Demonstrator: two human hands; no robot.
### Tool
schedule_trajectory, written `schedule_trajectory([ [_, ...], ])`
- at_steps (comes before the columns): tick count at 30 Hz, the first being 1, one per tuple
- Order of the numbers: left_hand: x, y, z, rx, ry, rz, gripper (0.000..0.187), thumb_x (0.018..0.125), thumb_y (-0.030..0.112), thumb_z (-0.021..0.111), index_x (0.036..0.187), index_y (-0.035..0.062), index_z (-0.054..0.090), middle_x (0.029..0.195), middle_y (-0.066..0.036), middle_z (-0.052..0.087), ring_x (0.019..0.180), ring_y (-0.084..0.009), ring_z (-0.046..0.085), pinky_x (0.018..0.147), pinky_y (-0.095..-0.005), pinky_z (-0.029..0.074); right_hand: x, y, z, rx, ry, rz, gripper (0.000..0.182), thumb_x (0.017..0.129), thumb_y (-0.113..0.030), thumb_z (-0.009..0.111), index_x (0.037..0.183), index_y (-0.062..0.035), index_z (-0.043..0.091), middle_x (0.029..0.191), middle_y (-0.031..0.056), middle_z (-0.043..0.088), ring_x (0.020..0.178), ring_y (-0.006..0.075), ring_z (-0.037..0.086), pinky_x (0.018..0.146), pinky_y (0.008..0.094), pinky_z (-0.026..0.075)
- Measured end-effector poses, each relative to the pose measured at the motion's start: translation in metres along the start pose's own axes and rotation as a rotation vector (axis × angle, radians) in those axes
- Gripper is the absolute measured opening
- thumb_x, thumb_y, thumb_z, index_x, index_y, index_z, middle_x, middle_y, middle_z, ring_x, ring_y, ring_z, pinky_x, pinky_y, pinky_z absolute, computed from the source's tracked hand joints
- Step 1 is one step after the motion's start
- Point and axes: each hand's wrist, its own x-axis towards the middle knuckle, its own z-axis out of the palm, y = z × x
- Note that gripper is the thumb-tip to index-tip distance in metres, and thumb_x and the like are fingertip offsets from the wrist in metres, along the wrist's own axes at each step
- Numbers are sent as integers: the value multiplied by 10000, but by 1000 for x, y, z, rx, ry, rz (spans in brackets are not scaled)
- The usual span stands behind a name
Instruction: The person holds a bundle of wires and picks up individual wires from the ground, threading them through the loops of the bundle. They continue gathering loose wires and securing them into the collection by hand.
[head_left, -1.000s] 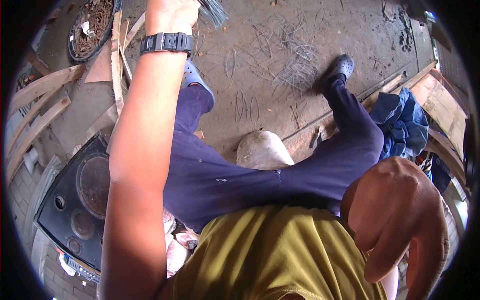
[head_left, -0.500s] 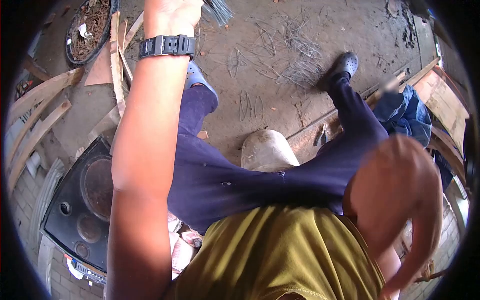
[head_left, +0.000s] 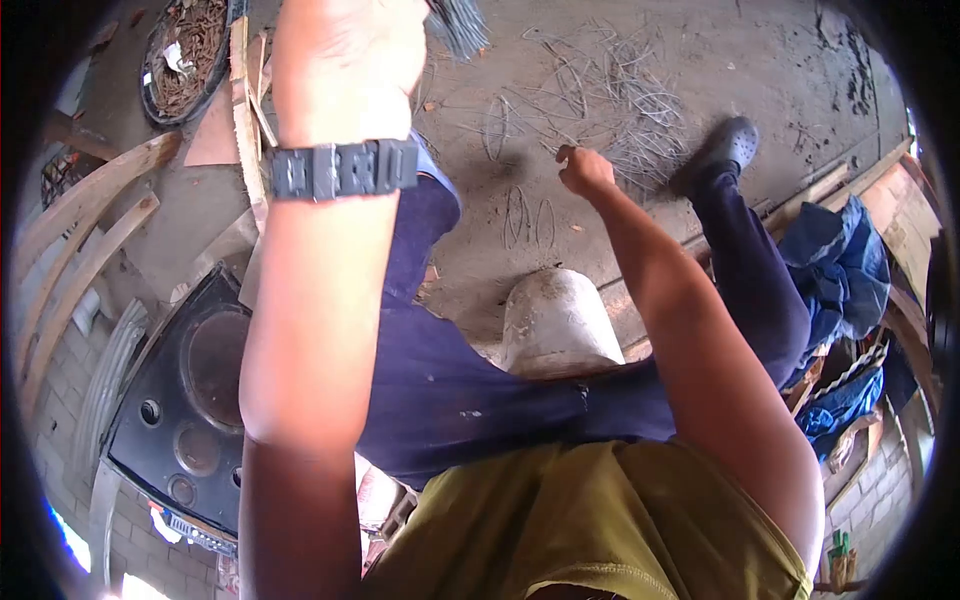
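Observation:
My left hand (head_left: 350, 65), with a black watch (head_left: 340, 170) on its wrist, is raised at the top edge of the view. It is closed around a bundle of thin grey wires (head_left: 460, 25), whose ends stick out to the right; most of its fingers are cut off by the frame. My right hand (head_left: 587, 172) is stretched forward over the floor, beside the scattered wire pieces (head_left: 630, 100). Its fingers are curled together, and whatever may be between them is too small to make out. Loops of wire (head_left: 528, 220) lie just below it.
Between my legs stands a whitish bucket-like container (head_left: 560, 320). A black speaker box (head_left: 190, 410) and curved wooden boards (head_left: 90, 200) are at left. Blue cloth (head_left: 840, 265) and planks (head_left: 905, 215) lie at right. A black-rimmed tub (head_left: 185, 60) of brown scraps is at upper left.
My right hand has swung from beside my body at lower right out over the floor wires. My left hand still grips the wire bundle and appears slightly lower and larger.

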Motion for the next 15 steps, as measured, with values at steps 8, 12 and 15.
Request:
schedule_trajectory([
  [8, -4, -19, 10, 121, -3, -12, 258, 940, 71, 666, 1163, -31, 586, 925, -115, 662, 787, -213, 638, 723, -308, 503, 45, -4, 59, -78, 151, -96, 233, 907, -152, 560, 1107, -125, 676, 1102, 186, 700, 1058, 367, 689, 841, 468, 562],
  [12, -21, -9, 35, 49, -120, -64, 396, 925, 45, 689, 1275, -43, 527, 922, -91, 658, 788, -173, 648, 730, -264, 503, 41, -2, 42, -149, 233, -276, 215, 929, -183, 542, 1056, -50, 654, 1083, 194, 704, 1006, 381, 702, 801, 496, 562],
  [15, -10, -23, 32, 340, -141, -6, 448, 903, -16, 700, 1312, -29, 519, 951, -84, 674, 855, -158, 669, 783, -264, 519, 17, -8, -16, -117, 232, -285, 221, 938, -185, 539, 1046, -32, 657, 1032, 181, 721, 955, 372, 713, 794, 477, 565],
])
